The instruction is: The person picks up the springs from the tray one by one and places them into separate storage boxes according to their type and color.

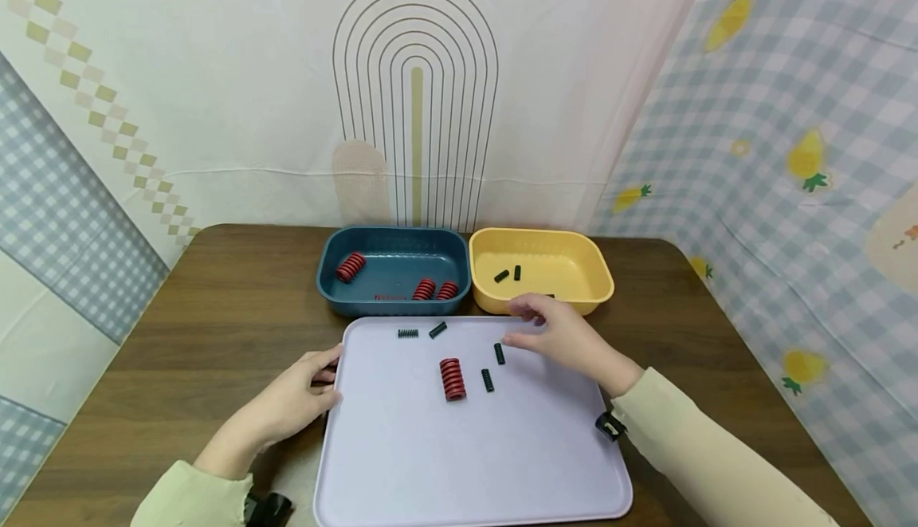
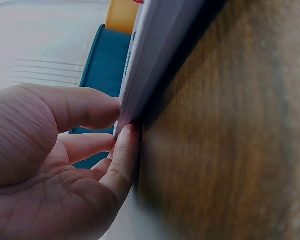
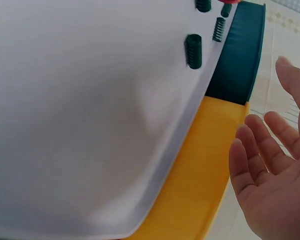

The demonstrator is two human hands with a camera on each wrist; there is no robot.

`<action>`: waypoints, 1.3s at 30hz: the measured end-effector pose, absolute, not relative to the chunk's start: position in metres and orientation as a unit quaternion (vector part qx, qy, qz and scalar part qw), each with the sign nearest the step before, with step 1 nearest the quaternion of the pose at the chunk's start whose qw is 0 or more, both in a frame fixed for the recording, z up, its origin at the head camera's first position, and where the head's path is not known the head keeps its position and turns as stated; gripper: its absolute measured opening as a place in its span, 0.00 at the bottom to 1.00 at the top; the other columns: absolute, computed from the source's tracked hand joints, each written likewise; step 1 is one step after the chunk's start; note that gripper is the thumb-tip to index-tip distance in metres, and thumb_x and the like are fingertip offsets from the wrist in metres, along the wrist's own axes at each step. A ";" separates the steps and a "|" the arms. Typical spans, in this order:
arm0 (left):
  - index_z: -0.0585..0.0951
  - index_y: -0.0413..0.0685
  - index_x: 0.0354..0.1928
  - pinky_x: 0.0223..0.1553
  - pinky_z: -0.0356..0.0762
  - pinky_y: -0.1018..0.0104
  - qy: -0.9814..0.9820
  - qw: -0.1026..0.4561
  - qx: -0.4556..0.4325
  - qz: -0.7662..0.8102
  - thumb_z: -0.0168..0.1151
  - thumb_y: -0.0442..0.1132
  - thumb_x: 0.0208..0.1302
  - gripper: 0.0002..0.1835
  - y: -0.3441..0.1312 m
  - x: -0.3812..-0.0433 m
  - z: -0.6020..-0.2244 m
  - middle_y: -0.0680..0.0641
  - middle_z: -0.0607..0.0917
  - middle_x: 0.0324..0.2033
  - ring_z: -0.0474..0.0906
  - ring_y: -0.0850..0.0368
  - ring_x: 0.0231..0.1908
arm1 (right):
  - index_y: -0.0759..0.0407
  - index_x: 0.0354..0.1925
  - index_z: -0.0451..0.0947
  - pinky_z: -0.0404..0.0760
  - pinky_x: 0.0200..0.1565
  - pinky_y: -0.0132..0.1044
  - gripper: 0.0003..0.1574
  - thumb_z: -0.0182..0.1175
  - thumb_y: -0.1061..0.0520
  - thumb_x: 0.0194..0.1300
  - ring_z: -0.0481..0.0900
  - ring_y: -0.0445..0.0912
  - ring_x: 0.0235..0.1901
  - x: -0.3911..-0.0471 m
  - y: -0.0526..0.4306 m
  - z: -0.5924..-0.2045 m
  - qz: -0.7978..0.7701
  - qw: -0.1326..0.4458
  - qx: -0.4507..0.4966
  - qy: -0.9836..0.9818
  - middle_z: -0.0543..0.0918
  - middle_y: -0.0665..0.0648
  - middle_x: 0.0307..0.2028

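On the left edge of the pale lavender tray (image 1: 459,463), my left hand (image 1: 297,395) holds the rim with thumb and fingertips. In the left wrist view, one finger sits low where the tray (image 2: 155,55) meets the table. My right hand (image 1: 555,334) hovers over the tray's far right corner, fingers spread and nothing in them, overlapping the yellow bin's front rim. A thick red spring (image 1: 453,379) lies mid-tray. Beside it are two small dark green springs, one (image 1: 500,354) nearer the right hand and another (image 1: 488,380). Two more small springs (image 1: 438,329) lie by the tray's far edge.
Behind the tray, a blue bin (image 1: 390,304) holds several red springs (image 1: 351,267). Against its right side stands a yellow bin (image 1: 598,268) with a few dark green springs (image 1: 517,273). Both stand on a brown wooden table (image 1: 215,304), with patterned cloth (image 1: 251,96) hanging behind it.
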State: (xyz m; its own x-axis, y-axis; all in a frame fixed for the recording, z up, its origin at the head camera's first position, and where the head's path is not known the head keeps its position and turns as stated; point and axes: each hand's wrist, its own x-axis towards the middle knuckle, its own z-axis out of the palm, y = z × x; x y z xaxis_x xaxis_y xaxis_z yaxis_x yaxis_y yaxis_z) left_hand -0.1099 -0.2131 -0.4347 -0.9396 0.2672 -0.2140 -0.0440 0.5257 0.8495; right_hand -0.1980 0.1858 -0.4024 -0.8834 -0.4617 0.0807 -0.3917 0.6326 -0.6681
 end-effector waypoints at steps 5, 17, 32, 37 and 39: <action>0.59 0.34 0.72 0.47 0.75 0.63 0.859 0.159 0.066 0.482 0.59 0.28 0.62 0.36 -0.213 -0.110 -0.434 0.35 0.67 0.61 0.70 0.46 0.55 | 0.57 0.53 0.78 0.76 0.49 0.48 0.32 0.73 0.45 0.54 0.77 0.51 0.45 -0.195 0.183 -0.409 -0.352 0.074 -0.245 0.900 0.81 0.56 0.47; 0.59 0.35 0.72 0.47 0.75 0.62 0.861 0.159 0.063 0.479 0.60 0.28 0.62 0.37 -0.213 -0.109 -0.434 0.36 0.67 0.61 0.70 0.46 0.55 | 0.54 0.53 0.78 0.76 0.47 0.41 0.32 0.74 0.44 0.52 0.77 0.43 0.43 -0.190 0.179 -0.422 -0.299 0.095 -0.254 0.915 0.81 0.47 0.45; 0.59 0.35 0.72 0.47 0.75 0.63 0.860 0.158 0.066 0.480 0.60 0.28 0.61 0.37 -0.213 -0.109 -0.433 0.36 0.67 0.60 0.70 0.46 0.55 | 0.56 0.51 0.79 0.76 0.47 0.40 0.27 0.74 0.52 0.53 0.76 0.43 0.42 -0.189 0.174 -0.426 -0.281 0.114 -0.261 0.917 0.80 0.49 0.43; 0.59 0.35 0.72 0.47 0.75 0.63 0.860 0.157 0.064 0.481 0.60 0.28 0.61 0.37 -0.213 -0.110 -0.433 0.36 0.67 0.61 0.70 0.46 0.55 | 0.56 0.49 0.80 0.75 0.46 0.41 0.25 0.74 0.53 0.54 0.75 0.43 0.41 -0.189 0.174 -0.426 -0.277 0.117 -0.258 0.918 0.80 0.49 0.41; 0.59 0.35 0.72 0.47 0.75 0.64 0.860 0.158 0.062 0.481 0.59 0.28 0.61 0.36 -0.213 -0.110 -0.434 0.36 0.67 0.61 0.70 0.46 0.55 | 0.56 0.49 0.80 0.75 0.45 0.41 0.24 0.73 0.53 0.54 0.75 0.44 0.40 -0.189 0.173 -0.426 -0.273 0.116 -0.259 0.919 0.79 0.49 0.40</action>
